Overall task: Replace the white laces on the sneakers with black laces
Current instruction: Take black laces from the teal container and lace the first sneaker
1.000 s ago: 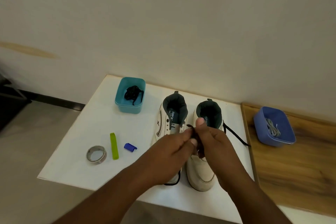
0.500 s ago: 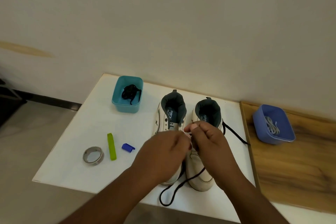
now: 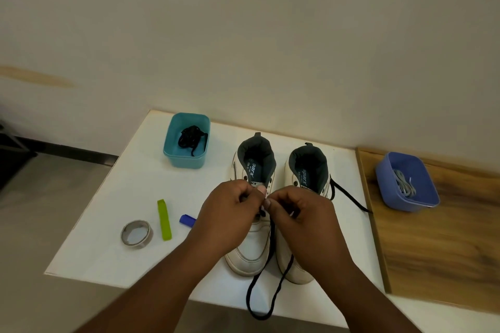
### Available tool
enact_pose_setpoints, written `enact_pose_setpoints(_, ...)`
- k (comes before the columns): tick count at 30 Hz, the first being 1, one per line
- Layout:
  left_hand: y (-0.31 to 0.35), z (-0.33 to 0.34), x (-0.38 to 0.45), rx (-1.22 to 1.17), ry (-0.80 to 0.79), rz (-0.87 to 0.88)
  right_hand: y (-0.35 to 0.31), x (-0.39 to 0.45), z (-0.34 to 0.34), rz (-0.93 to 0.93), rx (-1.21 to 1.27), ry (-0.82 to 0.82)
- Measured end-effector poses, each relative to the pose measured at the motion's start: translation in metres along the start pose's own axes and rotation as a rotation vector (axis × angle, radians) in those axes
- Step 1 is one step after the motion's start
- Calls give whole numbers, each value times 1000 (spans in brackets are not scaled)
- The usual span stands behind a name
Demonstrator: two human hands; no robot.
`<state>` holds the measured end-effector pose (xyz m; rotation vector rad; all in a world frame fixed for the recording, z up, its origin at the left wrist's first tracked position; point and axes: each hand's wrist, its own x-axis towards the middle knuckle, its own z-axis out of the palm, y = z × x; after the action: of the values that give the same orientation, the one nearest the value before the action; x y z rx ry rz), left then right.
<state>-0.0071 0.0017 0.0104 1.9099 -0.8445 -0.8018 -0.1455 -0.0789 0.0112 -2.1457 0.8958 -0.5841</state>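
Observation:
Two white sneakers stand side by side on the white table (image 3: pixel 108 197), toes toward me. My left hand (image 3: pixel 230 213) and my right hand (image 3: pixel 297 213) meet over the gap between the left sneaker (image 3: pixel 249 251) and the right sneaker (image 3: pixel 308 170), fingertips pinching a black lace (image 3: pixel 270 265). A long loop of that lace hangs down past the table's front edge. Another end of black lace (image 3: pixel 349 197) trails right from the right sneaker. The eyelets under my hands are hidden.
A teal tub (image 3: pixel 186 159) at the back left holds a bundled black lace (image 3: pixel 190 136). A blue tub (image 3: pixel 422 203) with white laces (image 3: pixel 404 185) sits on the wooden surface to the right. A tape roll (image 3: pixel 136 233), a green strip (image 3: pixel 164 219) and a small blue piece (image 3: pixel 187 220) lie left.
Both hands moved left from above the right sneaker toward the gap between the shoes. The black lace loop has dropped lower and now hangs past the table's front edge.

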Motion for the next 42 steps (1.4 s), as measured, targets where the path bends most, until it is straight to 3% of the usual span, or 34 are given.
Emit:
enact_pose_setpoints(3,0,0,1,-36,24,-31,1,1,0,8,-7,16)
enact_pose_setpoints(9,-7,-9,9,-128,290,-155,12,4,4,47,-136,53)
enact_pose_setpoints(16,-21,-4,11,84,214,-168,12,10,26,-81,-383,37)
enact_pose_setpoints(21,-24,-1,12,142,144,-150,10,16,35,-68,-504,147)
enact_pose_setpoints(25,-27,-4,12,152,106,-159,10,18,42,-79,-640,118)
enact_pose_setpoints(32,-29,-8,10,127,82,-163,12,16,52,78,-385,112)
enact_pose_setpoints(42,-33,-9,12,126,94,-124,7,20,43,166,-329,-77)
